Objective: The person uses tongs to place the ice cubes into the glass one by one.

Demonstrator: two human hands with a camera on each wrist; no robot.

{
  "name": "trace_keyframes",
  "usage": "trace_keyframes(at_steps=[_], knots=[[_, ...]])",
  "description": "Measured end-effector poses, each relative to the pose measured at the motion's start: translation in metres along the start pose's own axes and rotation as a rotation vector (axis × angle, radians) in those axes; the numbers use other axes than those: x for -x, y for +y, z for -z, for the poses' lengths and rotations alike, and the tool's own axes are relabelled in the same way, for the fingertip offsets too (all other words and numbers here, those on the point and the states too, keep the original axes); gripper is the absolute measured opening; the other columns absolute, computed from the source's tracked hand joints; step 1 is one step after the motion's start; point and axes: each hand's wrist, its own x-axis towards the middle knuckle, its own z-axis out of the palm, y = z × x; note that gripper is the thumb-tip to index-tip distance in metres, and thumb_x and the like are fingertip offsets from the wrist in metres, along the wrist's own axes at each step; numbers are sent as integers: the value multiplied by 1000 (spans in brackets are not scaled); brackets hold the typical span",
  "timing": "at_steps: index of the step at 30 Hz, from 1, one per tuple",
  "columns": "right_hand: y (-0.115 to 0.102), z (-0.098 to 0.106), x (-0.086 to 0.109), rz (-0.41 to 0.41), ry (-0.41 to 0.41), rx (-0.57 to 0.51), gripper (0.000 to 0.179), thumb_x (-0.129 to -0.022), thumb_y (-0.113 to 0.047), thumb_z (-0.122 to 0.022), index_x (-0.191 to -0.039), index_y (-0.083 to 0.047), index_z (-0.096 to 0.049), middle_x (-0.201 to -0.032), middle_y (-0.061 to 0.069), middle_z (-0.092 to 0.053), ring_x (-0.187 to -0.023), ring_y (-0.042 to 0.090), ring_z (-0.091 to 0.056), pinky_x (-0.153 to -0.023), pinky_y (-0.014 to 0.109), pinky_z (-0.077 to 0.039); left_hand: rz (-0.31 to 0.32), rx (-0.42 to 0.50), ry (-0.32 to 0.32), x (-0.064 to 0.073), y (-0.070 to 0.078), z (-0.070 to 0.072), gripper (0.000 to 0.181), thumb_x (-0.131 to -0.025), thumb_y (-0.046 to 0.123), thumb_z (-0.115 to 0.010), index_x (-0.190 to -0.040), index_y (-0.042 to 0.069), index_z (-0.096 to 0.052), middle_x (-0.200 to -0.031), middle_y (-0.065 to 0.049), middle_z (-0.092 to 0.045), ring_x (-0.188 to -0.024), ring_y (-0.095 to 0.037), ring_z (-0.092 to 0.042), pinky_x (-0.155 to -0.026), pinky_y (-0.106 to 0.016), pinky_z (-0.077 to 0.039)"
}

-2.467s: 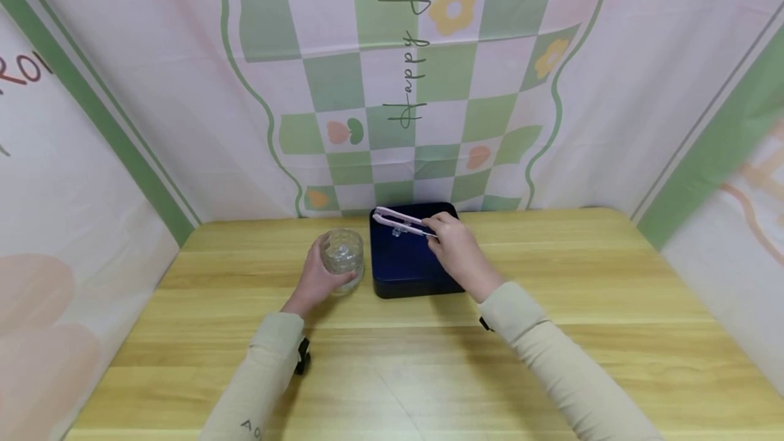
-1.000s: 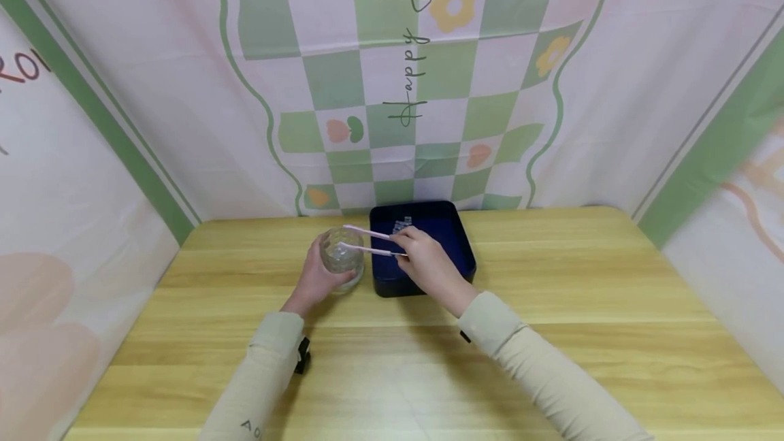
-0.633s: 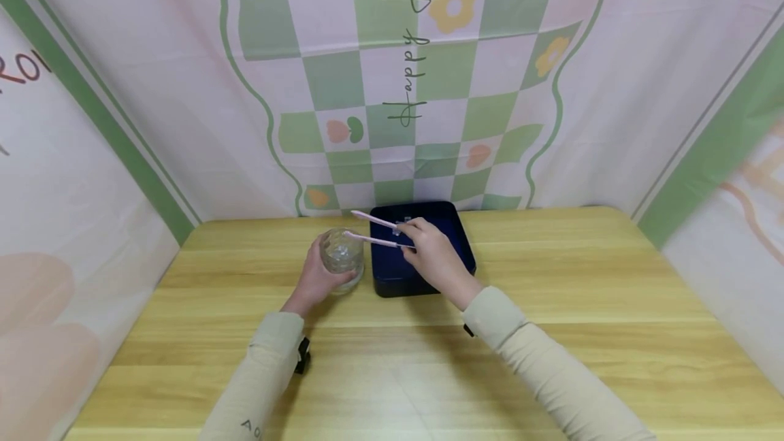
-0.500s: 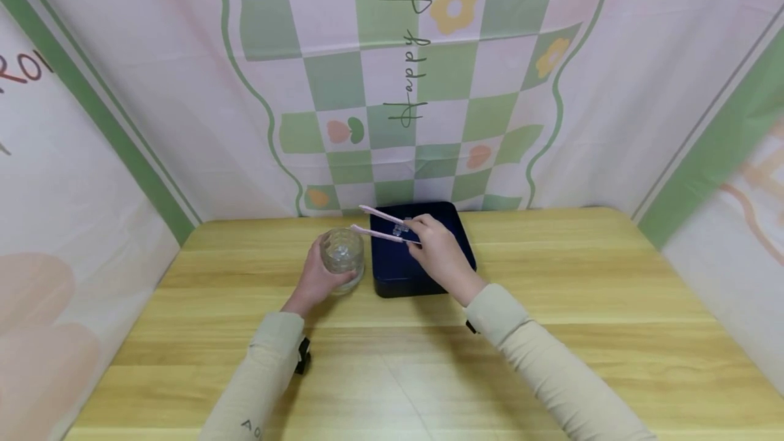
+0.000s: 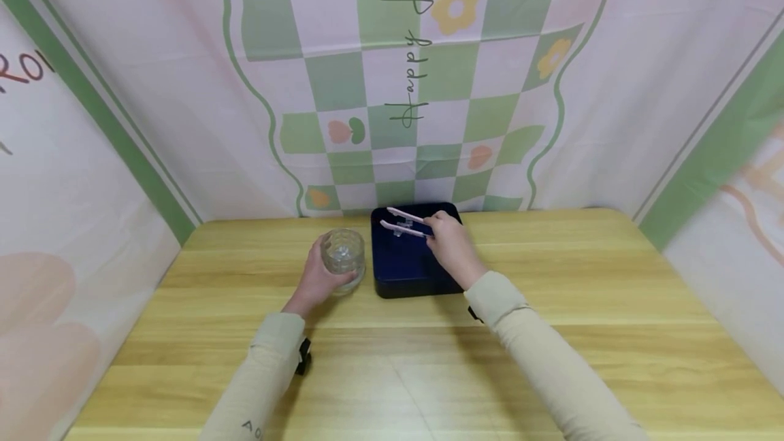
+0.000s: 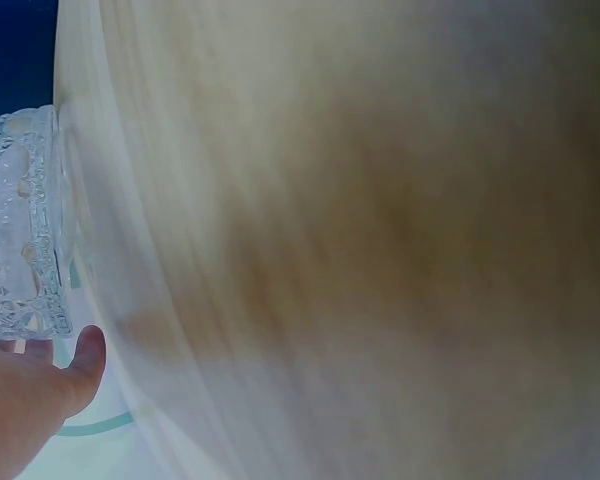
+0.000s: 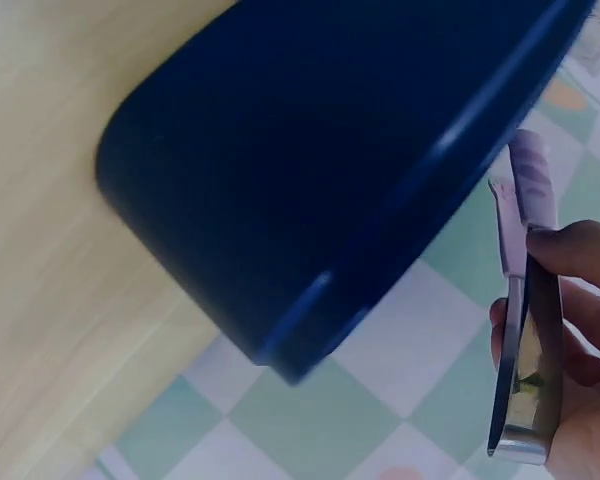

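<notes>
My left hand (image 5: 316,275) grips a clear patterned glass (image 5: 343,249), fingers round its left side and thumb across the front. In the left wrist view the cut-glass wall (image 6: 10,230) shows at the left edge, above the thumb. To the right of the glass stands a dark blue tray (image 5: 409,267), where several small clear cube-like pieces (image 5: 407,223) lie near the back left. My right hand (image 5: 453,242) pinches pink-tipped metal tongs (image 5: 404,214) above these pieces. The tongs' arms are spread apart, with nothing seen clasped between the tips.
Everything stands on a wooden table (image 5: 392,366), the tray close to its back edge. Behind hangs a checked green and white cloth (image 5: 392,73), with more printed cloth at both sides. Glass and tray stand close together.
The right hand moved the tongs from over the tray to the glass, spread them there, then brought them back right over the clear pieces. The left hand stayed on the glass.
</notes>
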Motion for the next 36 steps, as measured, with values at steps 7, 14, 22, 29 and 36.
trace_keyframes(at_steps=[7,14,22,29,36], knots=[[6,-8,1,-26,-109,41,29,-83,-1,-68,-111,6,-66,-107,22,-64,-96,34,-64,-82,42,-56,-4,-13,2,0,0,0,101,-68,15,-83,-148,5,-22,-147,-21,-35,-135,-39,-37,-112,-56,-34],[12,-17,3,-13,-107,71,27,-81,0,-70,-107,5,-68,-102,20,-66,-90,34,-65,-80,42,-56,3,-19,-5,0,0,1,101,-69,15,-83,-148,7,-21,-147,-20,-34,-135,-38,-36,-112,-55,-34],[14,-19,2,-4,-106,91,28,-80,1,-70,-108,5,-68,-103,21,-65,-91,35,-64,-80,42,-56,-2,-12,-10,0,1,1,101,-69,15,-83,-148,5,-21,-147,-21,-34,-136,-38,-36,-112,-55,-33],[15,-19,2,1,-96,86,28,-79,3,-70,-107,6,-68,-101,22,-66,-90,35,-65,-80,42,-56,1,-12,-16,0,1,1,100,-69,16,-83,-148,7,-21,-148,-20,-33,-136,-38,-36,-112,-55,-33],[19,-18,3,-14,-103,80,26,-77,4,-70,-104,7,-69,-99,22,-66,-90,35,-65,-79,42,-56,1,11,-13,1,1,1,100,-70,14,-82,-148,7,-21,-148,-20,-33,-136,-38,-35,-113,-55,-33]])
